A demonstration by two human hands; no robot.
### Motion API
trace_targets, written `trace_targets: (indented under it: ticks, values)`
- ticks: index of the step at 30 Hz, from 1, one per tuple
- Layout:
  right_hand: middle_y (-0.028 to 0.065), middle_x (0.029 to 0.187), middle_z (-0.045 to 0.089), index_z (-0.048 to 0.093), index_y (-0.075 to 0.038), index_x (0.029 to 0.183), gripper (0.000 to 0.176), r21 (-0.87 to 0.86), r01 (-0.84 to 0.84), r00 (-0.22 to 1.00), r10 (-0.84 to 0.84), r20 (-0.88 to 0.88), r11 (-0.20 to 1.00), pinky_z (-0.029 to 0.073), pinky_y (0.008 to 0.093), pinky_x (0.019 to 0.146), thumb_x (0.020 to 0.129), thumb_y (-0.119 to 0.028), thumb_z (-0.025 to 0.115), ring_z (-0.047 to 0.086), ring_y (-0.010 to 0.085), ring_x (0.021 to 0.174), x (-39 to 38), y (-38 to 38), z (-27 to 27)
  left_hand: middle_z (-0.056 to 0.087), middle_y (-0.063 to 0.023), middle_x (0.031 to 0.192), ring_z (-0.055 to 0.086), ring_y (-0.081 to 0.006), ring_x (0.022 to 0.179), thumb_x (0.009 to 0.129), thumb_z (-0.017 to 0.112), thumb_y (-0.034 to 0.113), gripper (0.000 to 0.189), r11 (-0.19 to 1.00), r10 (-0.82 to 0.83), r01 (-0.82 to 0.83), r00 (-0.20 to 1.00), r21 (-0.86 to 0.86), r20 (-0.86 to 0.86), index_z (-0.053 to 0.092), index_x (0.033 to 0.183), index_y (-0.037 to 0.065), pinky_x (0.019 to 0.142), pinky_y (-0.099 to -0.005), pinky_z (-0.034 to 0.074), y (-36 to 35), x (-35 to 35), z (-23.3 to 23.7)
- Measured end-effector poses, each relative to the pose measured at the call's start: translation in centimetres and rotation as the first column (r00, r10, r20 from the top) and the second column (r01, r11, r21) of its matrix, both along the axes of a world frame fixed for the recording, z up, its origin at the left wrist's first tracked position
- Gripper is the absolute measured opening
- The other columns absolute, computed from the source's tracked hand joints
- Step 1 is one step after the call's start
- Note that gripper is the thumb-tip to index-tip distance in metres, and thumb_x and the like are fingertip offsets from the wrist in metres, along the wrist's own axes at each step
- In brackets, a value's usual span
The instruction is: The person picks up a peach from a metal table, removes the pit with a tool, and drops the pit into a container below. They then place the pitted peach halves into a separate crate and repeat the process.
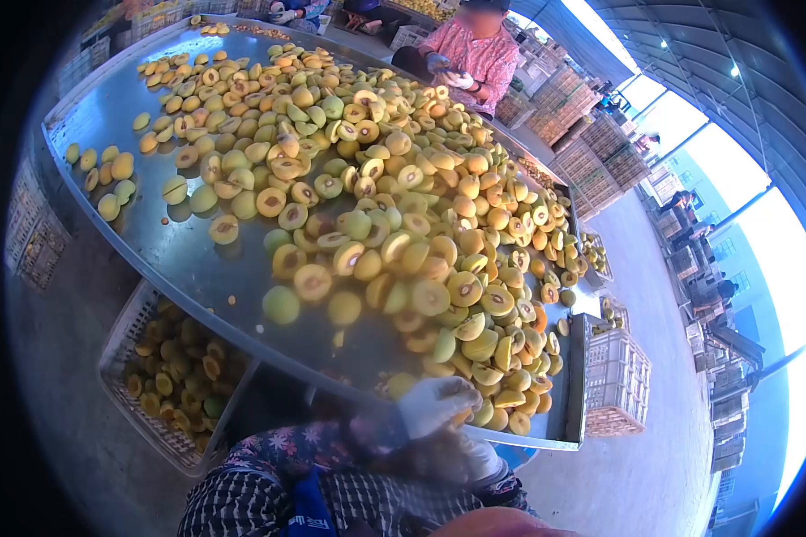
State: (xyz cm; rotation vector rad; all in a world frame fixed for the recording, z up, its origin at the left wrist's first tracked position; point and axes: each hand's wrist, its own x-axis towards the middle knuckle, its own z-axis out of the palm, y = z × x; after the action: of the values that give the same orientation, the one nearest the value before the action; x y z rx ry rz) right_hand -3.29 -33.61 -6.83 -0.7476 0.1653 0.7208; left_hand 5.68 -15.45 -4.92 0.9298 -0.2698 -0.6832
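Observation:
My left hand (434,404), in a white glove, is over the near edge of the metal table with its fingers curled. A yellowish apricot half (462,416) shows at its fingertips, partly hidden. Just below and touching or nearly so is my right hand (480,455), also gloved; blur and the left hand hide its fingers. A large heap of halved apricots (376,197) covers much of the table, many cut side up with brown pits or hollows showing. The nearest pile of halves (501,376) lies right beside my fingers.
The shiny metal table (206,277) has a raised rim. Below its left side stands a crate (121,358) of apricots; a pale crate (620,371) sits at right. Across the table a person (475,54) in a pink patterned top works with gloved hands. Stacked crates (591,161) line the floor.

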Motion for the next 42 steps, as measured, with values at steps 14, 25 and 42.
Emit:
trace_targets:
  ticks: [14,25,42]
  values:
    - [0.0146,0.112,0.059,0.052,0.002,0.118,0.038,0.135,-0.027,0.997,0.037,-0.067,0.991,0.046,0.0362,0.088,0.093,-0.026,0.058,0.058,0.0241,0.100,-0.6,-1.9,-2.6,0.062,-0.0023,0.083,0.055,-0.0084,0.072,0.092,0.060,0.021,0.020,0.999,-0.007,0.006,1.000,-0.040,-0.023,0.064,0.099,0.002,0.065,-0.0224,0.046,-0.3,-0.3,-0.3]
    - [0.0057,0.077,0.057,0.058,-0.002,0.094,0.031,-0.254,0.034,0.973,0.025,0.227,0.967,0.041,0.0235,0.052,0.093,-0.033,0.056,0.053,0.0137,0.061,-0.8,0.5,1.4,0.061,-0.0013,0.075,0.055,-0.0087,0.066,0.092,0.058,0.012,0.014,0.997,0.079,-0.078,0.992,-0.021,0.096,0.063,0.098,0.000,0.062,-0.0240,0.045,-0.7,-1.0,0.5]
    - [0.0227,0.099,0.065,0.039,-0.007,0.136,0.048,-0.990,0.095,0.635,0.759,0.143,0.107,0.049,0.0451,0.078,0.093,-0.025,0.050,0.063,0.0383,0.090,-6.3,0.8,2.0,0.066,-0.0087,0.100,0.064,-0.0150,0.082,0.093,0.057,0.016,0.028,0.547,0.646,-0.805,0.580,0.230,0.497,0.056,0.114,-0.001,0.073,-0.0256,0.053,19.3,-2.7,3.4]
